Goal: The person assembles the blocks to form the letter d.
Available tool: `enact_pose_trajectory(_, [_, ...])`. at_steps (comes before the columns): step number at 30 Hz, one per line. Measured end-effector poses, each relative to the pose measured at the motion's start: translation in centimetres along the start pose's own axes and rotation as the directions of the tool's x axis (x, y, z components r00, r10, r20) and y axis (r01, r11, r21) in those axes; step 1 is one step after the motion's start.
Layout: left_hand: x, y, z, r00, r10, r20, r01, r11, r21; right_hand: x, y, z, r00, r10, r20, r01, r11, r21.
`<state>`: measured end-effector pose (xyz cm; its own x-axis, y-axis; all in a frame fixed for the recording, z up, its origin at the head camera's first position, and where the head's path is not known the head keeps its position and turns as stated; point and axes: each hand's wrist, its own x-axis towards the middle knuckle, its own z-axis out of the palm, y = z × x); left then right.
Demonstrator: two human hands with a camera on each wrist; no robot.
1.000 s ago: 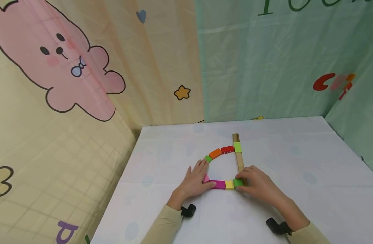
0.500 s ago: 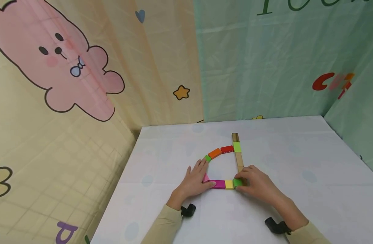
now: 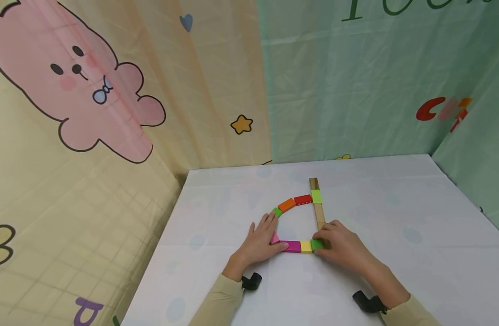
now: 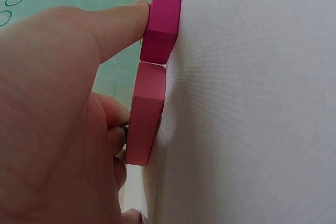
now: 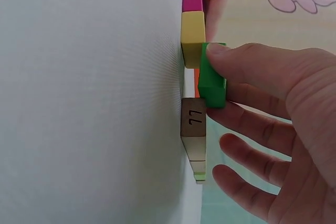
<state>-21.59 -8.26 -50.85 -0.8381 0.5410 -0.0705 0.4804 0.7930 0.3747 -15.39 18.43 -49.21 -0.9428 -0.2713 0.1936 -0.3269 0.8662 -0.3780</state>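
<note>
Small coloured blocks lie in a ring on the white table. My right hand [image 3: 343, 244] pinches a green block [image 5: 212, 77] between thumb and fingers. In the right wrist view this block sits higher than the yellow block [image 5: 192, 39] and a wooden block [image 5: 193, 116] with dark marks, spanning the gap between them; whether it touches both I cannot tell. My left hand [image 3: 255, 244] lies spread at the ring's left side. Its thumb touches the magenta block [image 4: 164, 14], while its other fingers are beside the pink block [image 4: 144, 114]. That hand hides part of the ring in the head view.
Along the ring's far side run a small green block [image 3: 277, 212], an orange block [image 3: 286, 205] and a red block [image 3: 303, 199]. They meet a light green block [image 3: 316, 196] in a straight wooden row [image 3: 319, 215]. Printed curtains [image 3: 208, 90] stand behind the table [image 3: 396, 217].
The whole head view has shifted slightly. Both hands and the blocks keep practically the same places, with the green block still pinched in my right hand.
</note>
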Motion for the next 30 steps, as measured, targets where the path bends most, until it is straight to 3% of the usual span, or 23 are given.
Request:
enact_pose_trajectory(14, [-0.06, -0.07, 0.06, 1.000, -0.001, -0.002, 0.001, 1.000, -0.002, 0.23, -0.38, 0.10, 1.000, 0.015, 0.022, -0.015, 0.999, -0.033])
enact_pose_trajectory(30, [0.04, -0.16, 0.11, 1.000, 0.000, -0.003, 0.000, 1.000, -0.003, 0.04, -0.29, 0.46, 1.000, -0.029, 0.008, 0.030, 0.998, -0.064])
